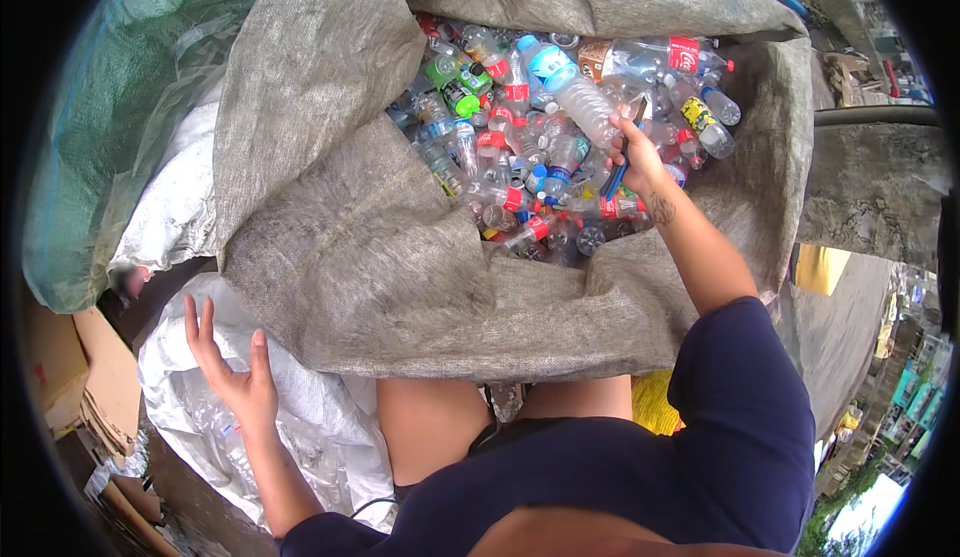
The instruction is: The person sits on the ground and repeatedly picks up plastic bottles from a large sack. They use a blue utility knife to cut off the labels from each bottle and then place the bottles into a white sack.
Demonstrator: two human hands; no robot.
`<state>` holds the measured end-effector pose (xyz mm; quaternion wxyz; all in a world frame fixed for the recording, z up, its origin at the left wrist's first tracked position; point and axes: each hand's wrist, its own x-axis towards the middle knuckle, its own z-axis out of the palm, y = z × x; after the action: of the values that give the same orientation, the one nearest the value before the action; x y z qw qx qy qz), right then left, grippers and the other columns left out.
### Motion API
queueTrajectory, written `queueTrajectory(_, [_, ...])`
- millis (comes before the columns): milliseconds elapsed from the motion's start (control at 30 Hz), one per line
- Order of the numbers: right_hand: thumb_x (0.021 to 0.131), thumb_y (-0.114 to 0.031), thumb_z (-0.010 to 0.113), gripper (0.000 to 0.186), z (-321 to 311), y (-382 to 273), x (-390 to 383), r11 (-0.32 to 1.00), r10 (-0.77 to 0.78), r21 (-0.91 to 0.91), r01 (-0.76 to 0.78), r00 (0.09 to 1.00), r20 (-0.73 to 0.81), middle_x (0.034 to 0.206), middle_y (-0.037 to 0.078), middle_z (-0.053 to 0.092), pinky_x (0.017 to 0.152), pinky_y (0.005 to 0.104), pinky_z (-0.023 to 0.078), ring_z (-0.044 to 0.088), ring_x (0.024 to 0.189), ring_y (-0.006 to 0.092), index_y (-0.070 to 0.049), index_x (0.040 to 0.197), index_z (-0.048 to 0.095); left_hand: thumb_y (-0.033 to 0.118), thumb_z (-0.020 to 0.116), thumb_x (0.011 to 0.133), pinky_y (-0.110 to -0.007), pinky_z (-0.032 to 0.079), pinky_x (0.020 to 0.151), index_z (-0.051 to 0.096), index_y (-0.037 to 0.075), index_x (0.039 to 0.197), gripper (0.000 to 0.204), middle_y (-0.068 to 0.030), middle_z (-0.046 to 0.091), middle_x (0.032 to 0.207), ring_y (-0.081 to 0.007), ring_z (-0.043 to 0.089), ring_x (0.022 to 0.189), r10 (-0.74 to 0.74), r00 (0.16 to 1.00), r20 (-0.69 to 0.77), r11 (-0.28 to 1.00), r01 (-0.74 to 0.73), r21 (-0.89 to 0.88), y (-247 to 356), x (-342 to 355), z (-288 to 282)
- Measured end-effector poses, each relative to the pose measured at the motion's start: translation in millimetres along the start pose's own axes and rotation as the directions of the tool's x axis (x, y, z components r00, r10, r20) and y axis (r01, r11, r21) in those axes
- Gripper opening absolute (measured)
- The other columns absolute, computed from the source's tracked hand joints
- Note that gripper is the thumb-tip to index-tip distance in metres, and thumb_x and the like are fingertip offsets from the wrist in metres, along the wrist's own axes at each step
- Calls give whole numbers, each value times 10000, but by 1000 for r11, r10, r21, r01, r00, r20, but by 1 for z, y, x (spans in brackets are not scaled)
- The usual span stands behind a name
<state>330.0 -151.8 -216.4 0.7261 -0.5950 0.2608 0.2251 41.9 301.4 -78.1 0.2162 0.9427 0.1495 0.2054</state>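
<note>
My right hand (640,157) reaches into a big grey woven sack (400,277) of plastic bottles. Its fingers close round a slim dark and blue tool, perhaps a knife (614,182). The same fingers meet the base of a large clear bottle (590,105) with a light blue label and cap, which slants up and to the left. Away to the left, my left hand (235,382) is open, fingers spread, with nothing in it. It hovers over a white sack (180,357) in which clear bottles (300,457) lie.
Small bottles with red labels (513,199) and a green-labelled bottle (455,87) lie heaped in the grey sack. A green mesh sack (130,127) stands at far left above flattened cardboard (105,377). Something yellow (655,404) is beside my leg. Pavement (840,327) runs along the right.
</note>
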Motion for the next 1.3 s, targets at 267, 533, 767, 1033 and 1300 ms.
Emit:
queueTrajectory(267, [780,-167,666,644,34,-25,-245,836,-449,-132,533,802,394,1016,72,581,671,247,456,529,700,77,18,1314,358,498,542,856,-438,262,1033,226,115,1407,742,-127,316,1408,-247,289,1309,207,821,532,-264,571,-778,194,35,97])
queueTrajectory(533, [970,-332,380,323,45,5,-344,686,-593,-252,683,725,351,801,32,488,475,205,346,400,530,73,-48,1091,477,486,498,883,-367,492,792,392,95,1213,523,-97,563,1048,-217,584,931,166,952,259,-144,283,-948,237,-25,71])
queueTrajectory(767, [960,-339,399,294,43,3,-396,912,-331,-34,409,782,528,643,18,477,415,210,300,371,476,72,-71,963,521,552,479,863,-348,506,708,410,82,1168,565,-104,578,966,-214,603,821,369,912,181,21,187,-982,244,-74,46])
queueTrajectory(1033, [960,-323,399,272,17,43,-419,880,-230,-249,405,821,522,615,-10,443,401,206,252,327,457,52,-76,923,508,571,455,865,-367,495,771,452,44,1172,610,-116,599,995,-212,601,873,272,925,266,-36,286,-958,239,-88,34])
queueTrajectory(1300, [692,-283,758,484,18,8,-410,432,-717,-516,739,629,301,874,119,663,673,282,507,623,742,131,40,1021,613,640,378,851,-373,462,856,438,24,1256,739,-110,546,1180,-221,558,1027,529,751,396,-7,470,-883,260,-110,30])
